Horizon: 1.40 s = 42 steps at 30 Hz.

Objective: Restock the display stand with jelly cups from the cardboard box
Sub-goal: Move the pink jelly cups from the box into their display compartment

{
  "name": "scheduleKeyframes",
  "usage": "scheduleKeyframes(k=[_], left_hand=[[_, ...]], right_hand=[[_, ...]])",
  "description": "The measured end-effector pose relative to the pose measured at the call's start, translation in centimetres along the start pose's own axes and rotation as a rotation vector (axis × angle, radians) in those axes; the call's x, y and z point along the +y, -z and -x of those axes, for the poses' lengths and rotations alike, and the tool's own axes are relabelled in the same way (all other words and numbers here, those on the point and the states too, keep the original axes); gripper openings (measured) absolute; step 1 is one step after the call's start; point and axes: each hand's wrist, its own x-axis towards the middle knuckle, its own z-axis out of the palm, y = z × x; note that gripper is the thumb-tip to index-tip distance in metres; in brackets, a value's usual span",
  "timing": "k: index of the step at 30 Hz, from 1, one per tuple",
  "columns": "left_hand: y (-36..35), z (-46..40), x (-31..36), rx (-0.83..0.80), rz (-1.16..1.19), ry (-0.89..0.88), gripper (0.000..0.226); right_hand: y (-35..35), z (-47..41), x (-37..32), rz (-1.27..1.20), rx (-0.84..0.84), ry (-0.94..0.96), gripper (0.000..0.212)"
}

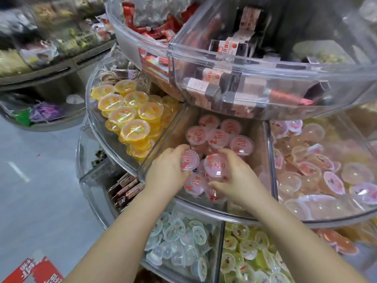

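Shop aisle, pale grey floor (pixel 36 180), blurred racks of packaged snacks at upper left. Centre and right: a tiered round display stand (pixel 130 172) of clear plastic, split into wedge compartments by transparent dividers.

Head view, top tier: red-wrapped sweets (pixel 155 27) on the left, small dark and white boxed snacks (pixel 230 45) on the right.

Middle tier, left wedge: yellow jelly cups (pixel 130 113), stacked fairly upright. Middle wedge: pink jelly cups (pixel 216 137) with red fruit print on the lids, a neat cluster at the back, a few more at the front rim. Right wedge: a loose heap of pale pink and peach cups (pixel 318 166), many tipped or upside down.

Bottom tier: clear bluish cups (pixel 179 242) under the left forearm, yellow-green cups (pixel 251 258) beside them, dark boxed bars (pixel 126 188) further left.

Both bare arms reaching into the middle wedge. Left hand (pixel 169 170) with fingers (pixel 181 149) curled over a pink cup (pixel 189 160), gripping it at the rim. Right hand (pixel 238 176) with fingers curled around another pink cup (pixel 216 166), thumb underneath. The two held cups just beside each other, above the front cups.

Lower left corner, on the floor: a red and white printed carton (pixel 34 270), partly cut off by the edge.
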Motion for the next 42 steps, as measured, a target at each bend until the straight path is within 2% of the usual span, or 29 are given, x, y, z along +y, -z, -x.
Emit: scheduleKeyframes(k=[3,6,9,13,15,18,22,28,33,36,38,40,42], left_hand=[[-0.1,0.0,-0.1,0.011,0.017,0.012,0.061],[-0.2,-0.3,0.1,0.039,0.069,0.087,0.057],[-0.4,-0.9,0.2,0.036,0.09,0.107,0.048],[-0.3,-1.8,0.3,0.009,0.11,0.094,0.054],[-0.4,-1.9,0.2,0.002,0.115,0.101,0.056],[-0.8,-1.8,0.1,0.024,0.112,0.124,0.061],[-1.3,-1.6,0.1,0.077,0.099,0.116,0.059],[-1.3,-1.8,0.0,0.084,0.09,0.079,0.057],[-1.0,-1.7,0.1,0.062,0.077,0.071,0.063],[-0.6,-1.1,0.4,0.052,0.024,0.063,0.082],[0.2,0.1,0.6,0.084,-0.004,0.028,0.086],[1.3,1.5,0.4,0.144,0.065,-0.013,0.078],[2.7,3.3,-0.4,0.216,0.225,-0.04,0.058]], right_hand=[[-0.5,-0.2,-0.5,0.082,0.033,-0.152,0.076],[-0.6,-0.9,-0.7,0.176,0.037,-0.135,0.059],[-0.2,-1.6,-0.8,0.015,0.005,-0.14,0.045],[-0.2,-2.1,-1.0,-0.148,-0.037,-0.185,0.039],[-0.7,-2.0,-1.0,-0.184,-0.04,-0.219,0.041],[-1.2,-2.1,-1.1,-0.188,-0.061,-0.276,0.059],[-0.8,-2.4,-1.0,-0.207,0.038,-0.256,0.031],[-0.8,-2.7,-1.3,-0.284,0.09,-0.255,0.014],[-0.9,-2.5,-1.3,-0.326,0.055,-0.231,0.025],[-0.2,-1.3,-0.8,-0.447,-0.03,-0.314,0.054],[0.5,0.1,-0.8,-0.521,-0.08,-0.384,0.07],[1.2,1.8,-1.3,-0.554,-0.072,-0.395,0.062],[1.6,3.4,-2.8,-0.545,0.03,-0.322,0.038]])
